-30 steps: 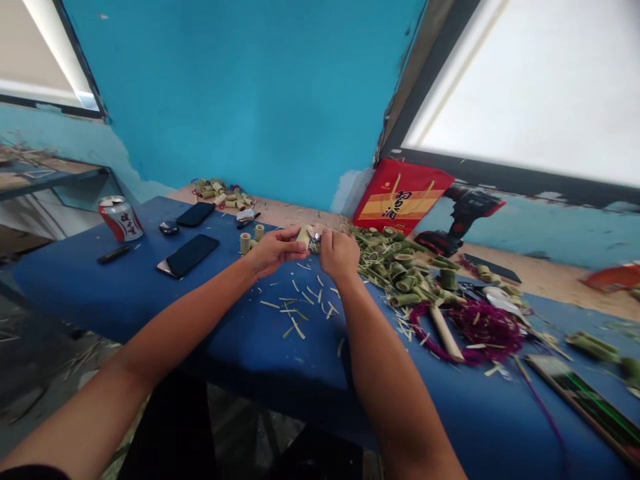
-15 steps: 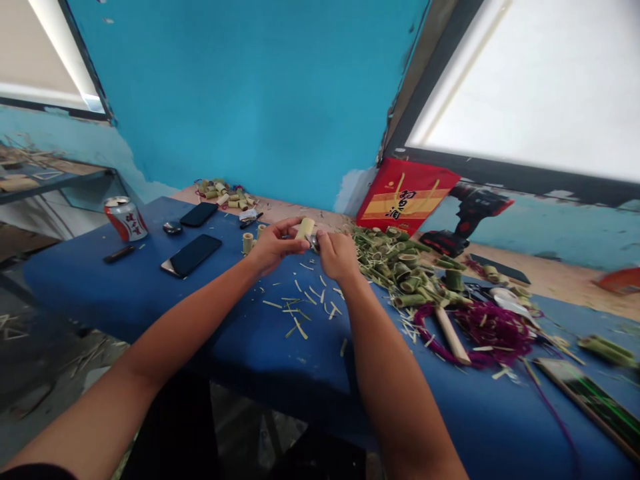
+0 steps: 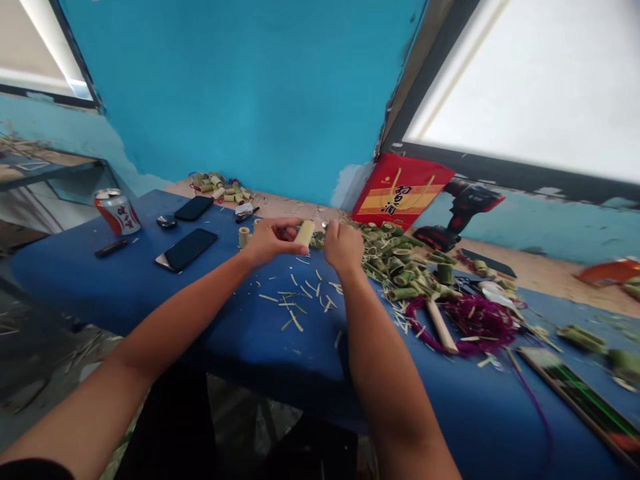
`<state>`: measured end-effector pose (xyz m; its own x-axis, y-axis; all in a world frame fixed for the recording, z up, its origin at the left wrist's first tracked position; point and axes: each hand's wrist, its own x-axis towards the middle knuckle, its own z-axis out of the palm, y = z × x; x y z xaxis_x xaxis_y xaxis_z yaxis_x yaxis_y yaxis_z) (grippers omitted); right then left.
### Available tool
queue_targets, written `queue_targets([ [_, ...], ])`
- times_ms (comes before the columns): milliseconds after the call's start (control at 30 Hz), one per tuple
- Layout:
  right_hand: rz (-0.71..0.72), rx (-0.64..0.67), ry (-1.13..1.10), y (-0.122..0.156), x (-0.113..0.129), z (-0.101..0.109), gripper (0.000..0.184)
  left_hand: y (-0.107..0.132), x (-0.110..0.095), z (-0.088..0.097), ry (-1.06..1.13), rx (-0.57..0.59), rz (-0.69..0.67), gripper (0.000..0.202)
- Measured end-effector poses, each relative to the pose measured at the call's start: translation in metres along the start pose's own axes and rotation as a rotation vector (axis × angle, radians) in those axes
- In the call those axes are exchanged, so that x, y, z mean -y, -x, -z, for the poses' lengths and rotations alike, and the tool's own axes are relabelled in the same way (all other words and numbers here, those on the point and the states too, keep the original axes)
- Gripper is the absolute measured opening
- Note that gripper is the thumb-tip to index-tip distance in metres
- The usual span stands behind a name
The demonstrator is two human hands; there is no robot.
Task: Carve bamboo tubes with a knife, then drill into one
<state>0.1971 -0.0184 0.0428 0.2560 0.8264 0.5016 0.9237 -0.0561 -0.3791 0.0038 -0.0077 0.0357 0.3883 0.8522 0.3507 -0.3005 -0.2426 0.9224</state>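
Note:
Between the thumb and fingers of my left hand point(image 3: 273, 241) is a short pale bamboo tube point(image 3: 305, 233), tilted above the blue table. My right hand point(image 3: 344, 245) is closed just right of it, apart from the tube. A small shiny metal tool point(image 3: 324, 226) peeks out at its fingertips; most of it is hidden, so its kind is unclear. Pale bamboo shavings point(image 3: 300, 297) lie scattered on the table below both hands. One upright bamboo tube point(image 3: 243, 237) stands beside my left hand, with another partly behind the fingers.
A heap of green bamboo pieces point(image 3: 400, 260), purple cord point(image 3: 480, 323) and a wooden handle point(image 3: 441, 327) lie right. Behind are a red bag point(image 3: 400, 190) and a cordless drill point(image 3: 463, 213). Leftward sit a can point(image 3: 118, 212), phones point(image 3: 187, 250) and a bamboo pile point(image 3: 220, 187).
My right hand and its metal tool have moved right, away from the bamboo tube. The tube stays in my left hand. The whole view has shifted slightly.

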Motion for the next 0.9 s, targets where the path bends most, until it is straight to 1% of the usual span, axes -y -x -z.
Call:
queue_targets([
  [33, -0.054, -0.013, -0.01, -0.004, -0.006, 0.001, 0.063, 0.001, 0.0, -0.003, 0.003, 0.019, 0.01, 0.072],
  [67, -0.076, -0.03, -0.03, -0.007, -0.011, 0.002, 0.064, 0.002, 0.001, -0.005, 0.015, 0.022, 0.013, 0.071],
  [100, -0.064, -0.045, -0.059, -0.01, -0.015, 0.004, 0.066, 0.002, 0.001, -0.007, 0.034, 0.014, 0.009, 0.072],
  [133, -0.027, -0.054, -0.09, -0.011, -0.017, 0.005, 0.067, 0.001, 0.002, -0.008, 0.058, -0.002, 0.0, 0.073],
  [200, 0.098, -0.038, -0.132, -0.009, -0.015, 0.006, 0.068, -0.001, 0.004, -0.008, 0.106, -0.04, -0.023, 0.078],
  [300, 0.309, 0.044, -0.104, 0.001, -0.002, 0.003, 0.063, -0.006, 0.006, -0.003, 0.139, -0.083, -0.023, 0.084],
  [367, 0.376, 0.089, -0.077, 0.007, 0.007, 0.0, 0.06, -0.007, 0.007, 0.0, 0.134, -0.081, -0.01, 0.088],
  [467, 0.378, 0.111, -0.062, 0.01, 0.011, -0.003, 0.06, -0.006, 0.007, 0.003, 0.109, -0.05, 0.0, 0.091],
  [667, 0.336, 0.107, -0.027, 0.004, 0.004, -0.002, 0.06, -0.007, 0.008, 0.005, 0.108, -0.039, 0.009, 0.092],
  [767, 0.365, 0.133, -0.014, 0.003, 0.003, -0.001, 0.06, -0.007, 0.008, 0.007, 0.074, -0.043, 0.013, 0.09],
  [900, 0.396, 0.145, 0.037, 0.004, 0.003, 0.0, 0.059, -0.007, 0.007, 0.008, -0.032, -0.02, -0.034, 0.087],
])
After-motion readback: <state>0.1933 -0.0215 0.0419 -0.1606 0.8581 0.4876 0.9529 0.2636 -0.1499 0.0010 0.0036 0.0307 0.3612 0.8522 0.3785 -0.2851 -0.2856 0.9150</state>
